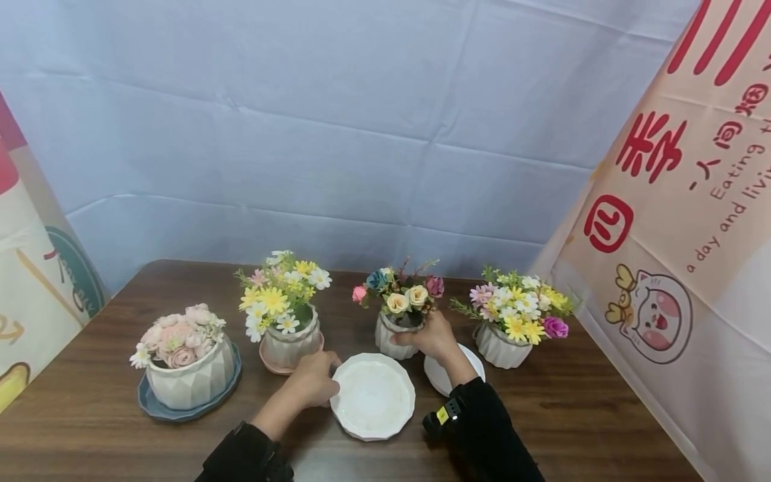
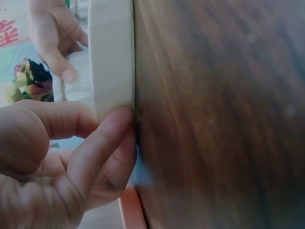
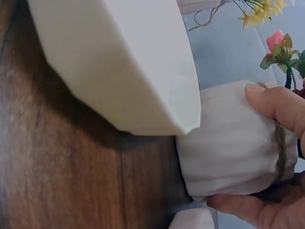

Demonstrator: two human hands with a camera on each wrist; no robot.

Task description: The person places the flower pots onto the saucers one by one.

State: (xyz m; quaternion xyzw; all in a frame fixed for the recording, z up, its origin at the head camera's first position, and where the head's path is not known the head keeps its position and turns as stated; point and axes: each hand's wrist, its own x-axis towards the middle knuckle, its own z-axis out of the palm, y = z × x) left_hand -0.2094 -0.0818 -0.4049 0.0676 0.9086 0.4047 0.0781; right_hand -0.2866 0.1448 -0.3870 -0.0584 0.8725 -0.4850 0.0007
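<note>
My left hand (image 1: 316,381) pinches the left rim of a white faceted plate (image 1: 373,398), which is in front of the middle flowerpot. In the left wrist view, the thumb and fingers close on the plate's edge (image 2: 112,57), low over the wood. My right hand (image 1: 434,335) grips a white ribbed flowerpot (image 1: 391,338) by its right side. Cream roses, a pink bud and blue and purple flowers (image 1: 406,298) fill this pot. The right wrist view has the thumb (image 3: 274,102) near the pot's twine-wrapped rim and fingers at its underside.
A smaller white saucer (image 1: 436,375) lies partly under my right forearm. To the right stands a ribbed pot (image 1: 504,348) of mixed daisies. Leftward are a daisy pot (image 1: 292,345) on a pink saucer (image 1: 274,365) and a wide rose pot (image 1: 193,381) on a blue tray (image 1: 162,412).
</note>
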